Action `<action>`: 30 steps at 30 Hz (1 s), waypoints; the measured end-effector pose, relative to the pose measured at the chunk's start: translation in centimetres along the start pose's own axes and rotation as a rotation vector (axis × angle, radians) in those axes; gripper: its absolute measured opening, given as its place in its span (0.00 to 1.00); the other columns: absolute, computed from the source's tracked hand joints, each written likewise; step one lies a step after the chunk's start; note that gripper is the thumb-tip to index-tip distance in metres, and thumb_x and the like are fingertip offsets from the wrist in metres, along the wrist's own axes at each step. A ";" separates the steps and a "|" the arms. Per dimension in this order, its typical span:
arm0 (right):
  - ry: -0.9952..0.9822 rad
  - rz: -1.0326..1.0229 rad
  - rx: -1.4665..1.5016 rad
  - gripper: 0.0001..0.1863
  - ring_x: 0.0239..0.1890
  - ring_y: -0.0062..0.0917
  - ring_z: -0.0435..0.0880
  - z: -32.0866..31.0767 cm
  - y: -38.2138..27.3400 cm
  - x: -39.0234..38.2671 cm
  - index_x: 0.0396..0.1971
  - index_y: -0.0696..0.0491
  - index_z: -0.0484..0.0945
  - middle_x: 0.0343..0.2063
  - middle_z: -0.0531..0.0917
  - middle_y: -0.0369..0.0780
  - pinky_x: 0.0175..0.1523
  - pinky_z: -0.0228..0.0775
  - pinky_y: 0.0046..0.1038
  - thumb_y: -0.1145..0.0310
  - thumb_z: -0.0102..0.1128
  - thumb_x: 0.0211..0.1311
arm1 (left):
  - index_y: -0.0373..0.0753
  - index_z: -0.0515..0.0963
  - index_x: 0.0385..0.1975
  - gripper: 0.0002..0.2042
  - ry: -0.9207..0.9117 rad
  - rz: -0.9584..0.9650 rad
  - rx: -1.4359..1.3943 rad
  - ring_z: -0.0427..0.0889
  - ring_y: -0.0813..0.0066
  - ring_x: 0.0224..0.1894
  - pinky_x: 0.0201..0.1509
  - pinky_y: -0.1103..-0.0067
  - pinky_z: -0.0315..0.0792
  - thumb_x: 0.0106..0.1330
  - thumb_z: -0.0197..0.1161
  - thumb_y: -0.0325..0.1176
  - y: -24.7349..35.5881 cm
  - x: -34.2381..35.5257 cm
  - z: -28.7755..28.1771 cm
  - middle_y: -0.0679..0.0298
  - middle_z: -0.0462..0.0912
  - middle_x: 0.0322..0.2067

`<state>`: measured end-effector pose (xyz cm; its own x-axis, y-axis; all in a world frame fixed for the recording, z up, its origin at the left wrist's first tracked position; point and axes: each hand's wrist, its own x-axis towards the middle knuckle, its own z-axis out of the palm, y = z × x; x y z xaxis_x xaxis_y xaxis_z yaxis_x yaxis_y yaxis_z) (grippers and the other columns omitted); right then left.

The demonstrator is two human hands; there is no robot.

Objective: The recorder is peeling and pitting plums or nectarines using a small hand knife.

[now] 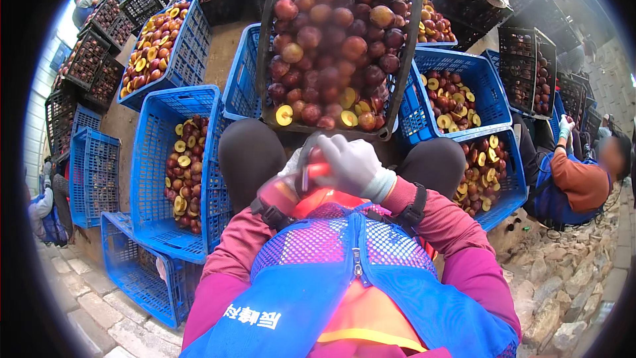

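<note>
Both of my hands wear pale gloves and meet above my lap. My right hand [353, 164] is closed around a hand tool [305, 174] with a dark edge and a red part; motion blur hides its exact kind. My left hand [290, 164] lies close against it, mostly covered, its fingers curled around something I cannot make out. Right in front stands a tilted black crate [412, 46] full of whole dark red plums [318, 36]. A few halved plums [283, 115] with yellow flesh lie at its near edge.
Blue crates with cut plums flank me: one at the left [142, 179], another at the right [510, 192], one behind that [497, 86]. An empty-looking blue crate [136, 278] lies lower left. Stacked black crates [530, 59] rise beyond. A co-worker [583, 182] sits at the right.
</note>
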<state>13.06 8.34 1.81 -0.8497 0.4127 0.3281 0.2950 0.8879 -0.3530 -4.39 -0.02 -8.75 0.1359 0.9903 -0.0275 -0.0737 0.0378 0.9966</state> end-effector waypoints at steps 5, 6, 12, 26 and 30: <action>-0.007 -0.083 0.186 0.37 0.31 0.45 0.88 -1.9 -1.5 0.2 0.62 0.52 0.78 0.37 0.85 0.44 0.35 0.81 0.42 0.55 0.81 0.54 | 0.40 0.75 0.62 0.18 0.199 -0.044 -0.507 0.86 0.70 0.53 0.58 0.71 0.81 0.77 0.67 0.34 -3.0 1.1 -0.8 0.61 0.85 0.50; 0.144 -0.008 0.278 0.36 0.34 0.45 0.89 -2.7 -0.7 0.1 0.64 0.53 0.79 0.38 0.86 0.46 0.37 0.82 0.39 0.59 0.81 0.56 | 0.39 0.76 0.60 0.20 0.234 0.055 -0.169 0.86 0.69 0.51 0.56 0.71 0.81 0.72 0.72 0.34 -0.2 1.4 -0.3 0.60 0.85 0.49; 0.057 0.668 1.133 0.17 0.25 0.16 0.82 -4.5 5.1 0.3 0.56 0.58 0.84 0.43 0.93 0.41 0.29 0.72 0.22 0.62 0.60 0.81 | 0.39 0.79 0.50 0.11 0.328 0.008 0.127 0.84 0.62 0.40 0.46 0.68 0.80 0.72 0.70 0.33 2.9 0.7 -0.4 0.62 0.81 0.38; 0.350 0.772 1.073 0.19 0.18 0.13 0.77 -4.3 8.7 -1.8 0.53 0.57 0.86 0.35 0.92 0.38 0.24 0.68 0.20 0.55 0.61 0.84 | 0.40 0.80 0.62 0.29 0.215 -0.446 -0.562 0.87 0.68 0.50 0.56 0.67 0.83 0.86 0.48 0.62 9.5 9.3 1.8 0.63 0.88 0.49; 0.250 0.551 0.707 0.24 0.20 0.10 0.78 -4.7 6.8 -1.6 0.65 0.57 0.83 0.40 0.93 0.38 0.23 0.69 0.19 0.54 0.64 0.83 | 0.43 0.81 0.60 0.21 0.262 -0.224 -0.599 0.88 0.68 0.44 0.50 0.70 0.83 0.84 0.58 0.54 11.4 6.1 4.6 0.65 0.89 0.46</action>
<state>18.44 14.71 3.00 -0.5254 0.8442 0.1058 0.2242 0.2574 -0.9399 0.13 5.88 2.83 -0.0259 0.9468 -0.3209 -0.6149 0.2380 0.7518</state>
